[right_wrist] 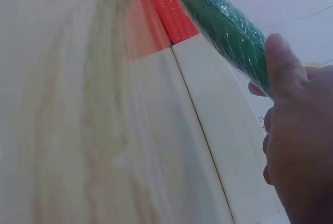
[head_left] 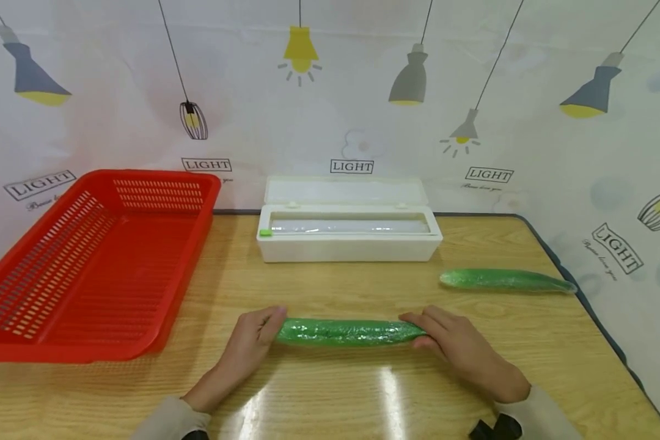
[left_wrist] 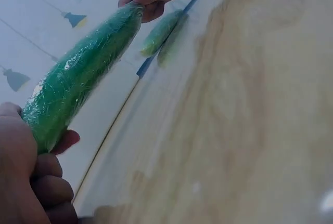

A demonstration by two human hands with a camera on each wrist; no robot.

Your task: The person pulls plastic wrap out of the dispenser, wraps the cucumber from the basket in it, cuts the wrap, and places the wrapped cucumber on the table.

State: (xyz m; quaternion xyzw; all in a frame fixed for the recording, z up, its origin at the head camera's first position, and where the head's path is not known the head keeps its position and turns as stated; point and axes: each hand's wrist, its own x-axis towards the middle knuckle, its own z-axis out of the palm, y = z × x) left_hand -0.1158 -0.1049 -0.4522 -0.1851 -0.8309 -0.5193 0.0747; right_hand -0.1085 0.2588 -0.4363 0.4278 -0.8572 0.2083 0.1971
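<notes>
A green cucumber (head_left: pixel 352 332) in clear, shiny plastic wrap is held level between my two hands, raised off the table in both wrist views. My left hand (head_left: pixel 253 335) grips its left end, thumb on top and fingers curled beneath. At the tapering right end, my right hand (head_left: pixel 456 342) pinches it between thumb and fingers. The wrap shows wrinkles and glints along the cucumber (left_wrist: pixel 78 73) in the left wrist view. A second cucumber (head_left: pixel 506 280), also looking wrapped, lies on the table to the right, beyond my right hand.
A white cling film box (head_left: pixel 349 249) with its lid raised stands at the back middle, a film roll inside. The red plastic basket (head_left: pixel 167 305) occupies the left side. Behind, a lamp-patterned sheet (head_left: pixel 357 73) meets the wooden table's (head_left: pixel 319 403) far edge.
</notes>
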